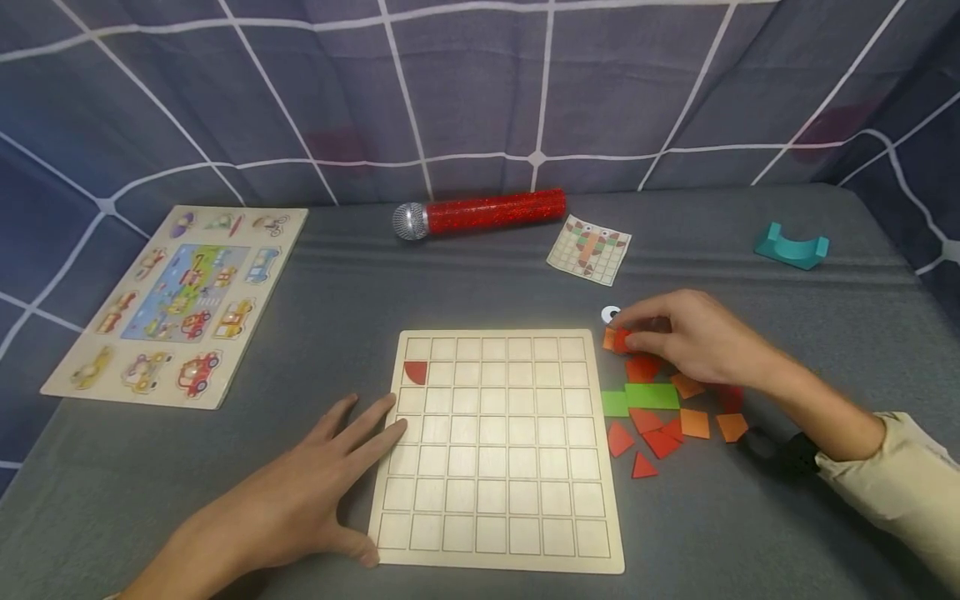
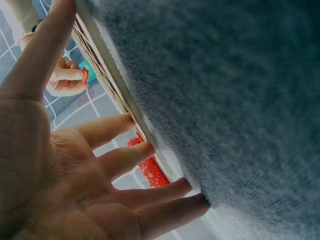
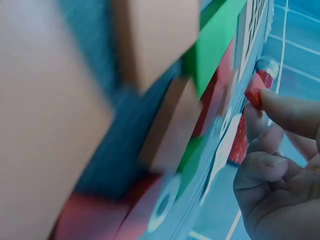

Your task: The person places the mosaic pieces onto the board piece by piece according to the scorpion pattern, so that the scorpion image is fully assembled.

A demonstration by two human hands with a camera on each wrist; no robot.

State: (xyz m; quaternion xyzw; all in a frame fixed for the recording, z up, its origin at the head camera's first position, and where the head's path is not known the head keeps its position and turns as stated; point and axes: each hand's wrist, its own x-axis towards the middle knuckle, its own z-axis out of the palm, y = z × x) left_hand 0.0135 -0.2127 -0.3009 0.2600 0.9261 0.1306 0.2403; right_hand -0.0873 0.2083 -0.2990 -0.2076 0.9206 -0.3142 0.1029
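A square wooden grid board [image 1: 491,450] lies flat in front of me. One red quarter-circle piece [image 1: 416,372] sits in its leftmost column, second row from the top. My left hand [image 1: 300,492] is spread along the board's left edge, fingertips and thumb touching it. Over the loose pieces right of the board, my right hand [image 1: 697,342] pinches a small red piece [image 3: 255,91] between thumb and finger; its full shape is hidden. Beneath and around that hand lie green rectangles [image 1: 651,396], orange squares [image 1: 694,424], red pieces [image 1: 620,438] and a white eye disc [image 1: 611,314].
Behind the board lie a red microphone [image 1: 495,212] and a small pattern card [image 1: 589,250] showing a coloured figure on a grid. A teal curved block [image 1: 792,247] stands at the back right. On the left is a wooden vehicle puzzle [image 1: 180,308].
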